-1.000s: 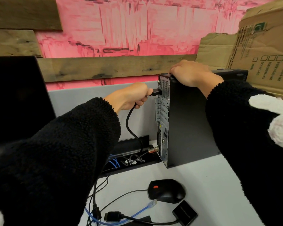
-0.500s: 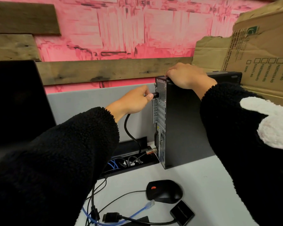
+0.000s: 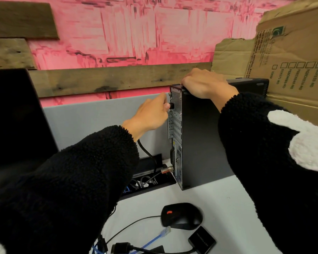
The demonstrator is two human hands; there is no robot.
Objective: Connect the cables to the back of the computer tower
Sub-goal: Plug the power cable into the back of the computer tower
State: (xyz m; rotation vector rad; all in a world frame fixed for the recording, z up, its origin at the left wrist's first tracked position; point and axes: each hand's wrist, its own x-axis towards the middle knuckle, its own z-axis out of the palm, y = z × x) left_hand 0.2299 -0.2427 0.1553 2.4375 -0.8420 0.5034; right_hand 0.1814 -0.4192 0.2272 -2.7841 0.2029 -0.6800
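My left hand (image 3: 151,114) pinches the power plug (image 3: 171,106) pointing right into the tower's (image 3: 204,136) rear, right hand (image 3: 204,83) clamping its top

Matt black tower (image 3: 206,136), perforated bare-metal back panel (image 3: 175,125).

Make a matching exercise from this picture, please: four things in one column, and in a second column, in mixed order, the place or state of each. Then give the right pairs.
Things:
1. left hand
2. right hand
3. black mouse
4. blue cable end

Places or states:
A. lies loose on the desk, plugged into nothing
B. rests on the top edge of the computer tower
C. presses a black plug into the tower's back panel
D. sits on the desk in front of the tower

Pairs: 1-C, 2-B, 3-D, 4-A
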